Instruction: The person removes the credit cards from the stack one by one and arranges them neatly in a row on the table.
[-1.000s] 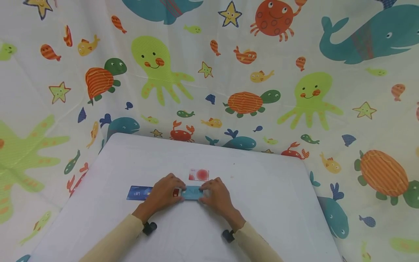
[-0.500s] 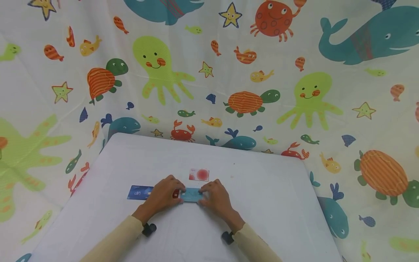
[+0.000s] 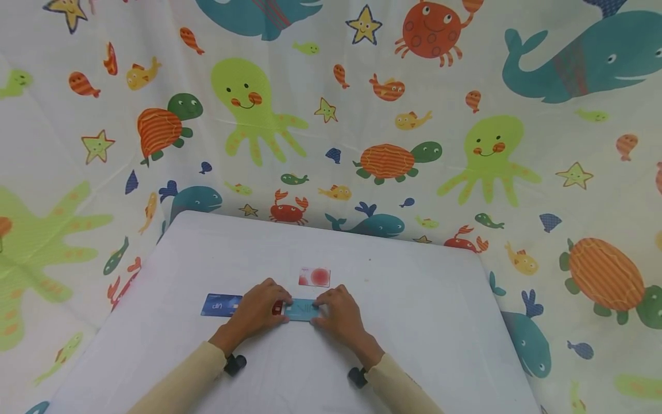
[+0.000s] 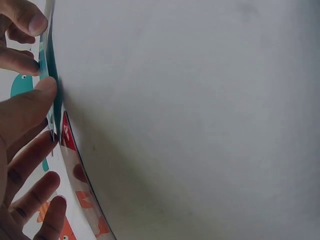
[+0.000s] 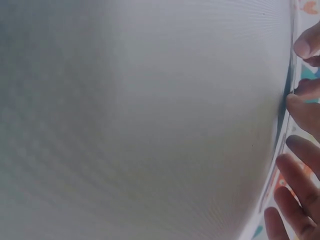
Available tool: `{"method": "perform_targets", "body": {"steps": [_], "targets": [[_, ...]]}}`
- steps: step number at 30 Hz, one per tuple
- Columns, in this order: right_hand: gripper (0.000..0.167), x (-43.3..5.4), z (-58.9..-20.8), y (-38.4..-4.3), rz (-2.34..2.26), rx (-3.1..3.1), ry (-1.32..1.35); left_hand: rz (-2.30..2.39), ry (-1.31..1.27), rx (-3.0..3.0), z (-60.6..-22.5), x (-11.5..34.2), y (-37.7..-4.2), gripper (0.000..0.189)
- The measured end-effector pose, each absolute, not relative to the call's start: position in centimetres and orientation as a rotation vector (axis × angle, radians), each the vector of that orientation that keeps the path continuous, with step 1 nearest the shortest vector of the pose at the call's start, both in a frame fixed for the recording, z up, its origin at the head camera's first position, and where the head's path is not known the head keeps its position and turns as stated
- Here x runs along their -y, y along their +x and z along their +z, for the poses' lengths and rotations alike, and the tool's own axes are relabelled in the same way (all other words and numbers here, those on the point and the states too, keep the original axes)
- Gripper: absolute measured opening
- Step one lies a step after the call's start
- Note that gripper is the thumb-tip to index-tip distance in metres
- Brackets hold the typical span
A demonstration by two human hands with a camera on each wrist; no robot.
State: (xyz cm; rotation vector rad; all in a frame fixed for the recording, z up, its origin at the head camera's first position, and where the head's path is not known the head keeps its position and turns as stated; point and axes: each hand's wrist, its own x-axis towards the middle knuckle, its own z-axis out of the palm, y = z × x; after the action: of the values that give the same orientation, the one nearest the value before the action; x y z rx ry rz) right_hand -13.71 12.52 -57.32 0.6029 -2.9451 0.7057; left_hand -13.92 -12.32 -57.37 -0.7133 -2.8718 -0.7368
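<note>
Both hands pinch a light-blue card (image 3: 301, 310) at its two ends, near the middle of the white table. The left hand (image 3: 258, 306) has thumb and finger on its left end, the other fingers spread in the left wrist view. My right hand (image 3: 341, 313) grips the right end the same way. Under the left hand lies a red-and-white card (image 3: 277, 307), mostly hidden in the head view; its end meets the light-blue card (image 4: 54, 75) in the left wrist view. Left of that hand is a dark-blue card (image 3: 219, 305) marked VIP.
A white card with a red circle (image 3: 314, 276) lies just beyond the light-blue card. The white table (image 3: 424, 322) spreads around the hands, its far edge against a hanging cloth (image 3: 331, 126) printed with sea animals.
The light-blue card and both hands have shifted slightly toward the person and a little left. Glare on that card's face has changed. The other cards stay where they were.
</note>
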Motion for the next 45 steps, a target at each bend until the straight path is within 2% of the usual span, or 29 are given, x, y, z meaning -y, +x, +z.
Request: {"method": "perform_targets", "body": {"steps": [25,33,45], "targets": [[0.035,-13.3,-57.8,-14.7,0.657,2.904,0.630,-0.737,-0.662,2.873,-57.5,11.9,-14.5,0.041],[0.040,-13.9,-57.8,-15.6,0.720,2.924,0.568,-0.782,-0.619,2.888,-57.2,11.6,-14.9,0.042],[0.038,-14.8,-57.4,-16.7,0.776,2.932,0.468,-0.776,-0.639,2.900,-56.7,11.1,-16.1,0.040]]}}
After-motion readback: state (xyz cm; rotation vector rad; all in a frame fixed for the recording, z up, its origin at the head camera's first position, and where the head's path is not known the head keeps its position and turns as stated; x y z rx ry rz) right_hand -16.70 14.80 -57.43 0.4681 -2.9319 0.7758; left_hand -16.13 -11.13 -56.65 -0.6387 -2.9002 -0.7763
